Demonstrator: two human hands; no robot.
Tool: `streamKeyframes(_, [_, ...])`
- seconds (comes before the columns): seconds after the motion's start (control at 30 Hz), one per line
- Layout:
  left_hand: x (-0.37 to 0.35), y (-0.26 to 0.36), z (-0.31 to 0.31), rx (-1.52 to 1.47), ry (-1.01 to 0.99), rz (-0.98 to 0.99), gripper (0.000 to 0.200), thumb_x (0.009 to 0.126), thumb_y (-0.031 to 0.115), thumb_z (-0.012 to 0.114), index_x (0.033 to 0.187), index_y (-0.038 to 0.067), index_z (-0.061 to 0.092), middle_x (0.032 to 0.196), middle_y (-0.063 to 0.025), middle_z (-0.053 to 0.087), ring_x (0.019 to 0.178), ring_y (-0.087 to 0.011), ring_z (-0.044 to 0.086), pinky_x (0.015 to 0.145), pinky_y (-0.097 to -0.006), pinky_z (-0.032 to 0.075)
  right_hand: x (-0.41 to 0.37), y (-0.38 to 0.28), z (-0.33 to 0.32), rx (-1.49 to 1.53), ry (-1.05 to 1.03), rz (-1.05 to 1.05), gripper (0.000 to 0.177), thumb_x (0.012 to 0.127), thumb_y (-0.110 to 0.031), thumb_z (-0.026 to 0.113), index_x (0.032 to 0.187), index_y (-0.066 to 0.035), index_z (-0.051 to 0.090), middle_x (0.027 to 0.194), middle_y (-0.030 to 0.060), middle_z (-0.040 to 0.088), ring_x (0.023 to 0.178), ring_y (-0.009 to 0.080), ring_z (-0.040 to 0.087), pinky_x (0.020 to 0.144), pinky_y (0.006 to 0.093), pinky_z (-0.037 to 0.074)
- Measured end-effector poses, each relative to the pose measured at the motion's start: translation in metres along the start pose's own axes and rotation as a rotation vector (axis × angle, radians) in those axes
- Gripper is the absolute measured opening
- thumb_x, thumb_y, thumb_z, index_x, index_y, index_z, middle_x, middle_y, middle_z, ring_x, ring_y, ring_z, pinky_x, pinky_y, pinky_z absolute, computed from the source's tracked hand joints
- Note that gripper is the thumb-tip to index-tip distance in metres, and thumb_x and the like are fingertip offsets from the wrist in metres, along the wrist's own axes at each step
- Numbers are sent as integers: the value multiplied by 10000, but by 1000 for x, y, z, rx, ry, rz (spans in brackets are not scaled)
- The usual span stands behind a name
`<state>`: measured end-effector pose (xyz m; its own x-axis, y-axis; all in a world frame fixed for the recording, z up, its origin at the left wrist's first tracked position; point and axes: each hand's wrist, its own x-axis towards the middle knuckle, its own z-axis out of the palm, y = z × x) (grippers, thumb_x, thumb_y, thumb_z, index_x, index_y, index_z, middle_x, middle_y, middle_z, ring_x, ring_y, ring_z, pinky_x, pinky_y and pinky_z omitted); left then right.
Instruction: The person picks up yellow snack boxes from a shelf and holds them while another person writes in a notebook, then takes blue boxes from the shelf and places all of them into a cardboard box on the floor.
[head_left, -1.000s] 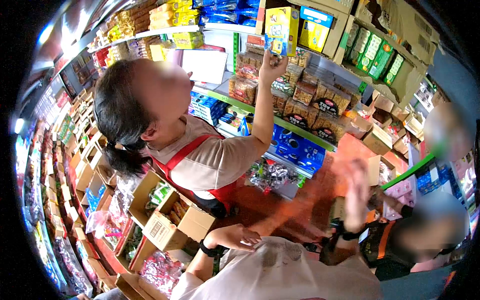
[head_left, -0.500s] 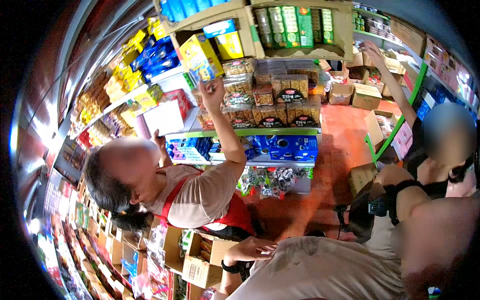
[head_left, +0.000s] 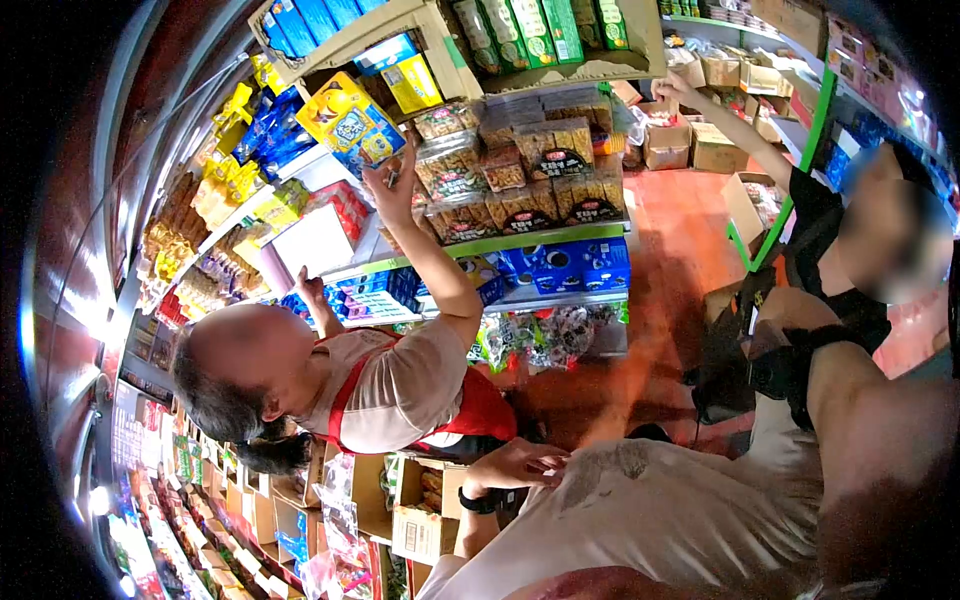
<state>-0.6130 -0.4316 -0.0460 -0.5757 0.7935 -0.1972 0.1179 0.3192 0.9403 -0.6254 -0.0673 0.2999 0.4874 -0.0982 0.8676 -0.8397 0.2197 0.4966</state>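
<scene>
My left hand (head_left: 518, 464), with a black band at the wrist, rests against the front of my beige shirt (head_left: 640, 510). Its fingers are loosely bent and apart, and nothing shows in them. My right hand (head_left: 795, 312) is at the right, beyond a black wrist strap (head_left: 795, 368). Its fingers are hidden, so I cannot make out whether it holds anything. Nearest to it is a person in black (head_left: 835, 235) with one arm stretched towards open cartons. Left of my left hand stands a person in a red apron (head_left: 355, 390), one hand raised beside a yellow box (head_left: 350, 125).
Shelves ahead hold plastic-packed snacks (head_left: 555, 150), blue boxes (head_left: 560, 268) and green packs (head_left: 555, 35). Open cartons (head_left: 665, 135) stand on the far side of the red floor (head_left: 665, 250). More cartons (head_left: 420, 530) line the lower left. A green shelf post (head_left: 815, 130) rises at the right.
The view has shifted, and the shelves sit further left and higher. My left hand's fingers are more bent. The person in black leans differently, with the arm still outstretched.
</scene>
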Motion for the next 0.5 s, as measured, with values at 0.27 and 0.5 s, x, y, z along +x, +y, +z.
streamKeyframes(0.27, [6, 8, 3, -140, -1, -138, 539, 926, 144, 796, 1422, 46, 608, 1192, -107, 750, 1034, -164, 703, 900, -302, 583, -5, 6, 0, 20, -29, 11, 462, 878, -405, 779, 1217, -140, 611, 1356, 74, 516, 1208, 260, 449, 1003, 471, 394])
streamKeyframes(0.5, [7, -2, 6, 4, 22, -84, 545, 911, 181, 812, 1401, 40, 622, 1204, -115, 749, 1085, -179, 708, 971, -320, 583, -16, 13, 3, 73, -48, 23, 444, 848, -385, 818, 1147, -118, 629, 1269, 82, 591, 1115, 263, 540, 933, 465, 465])
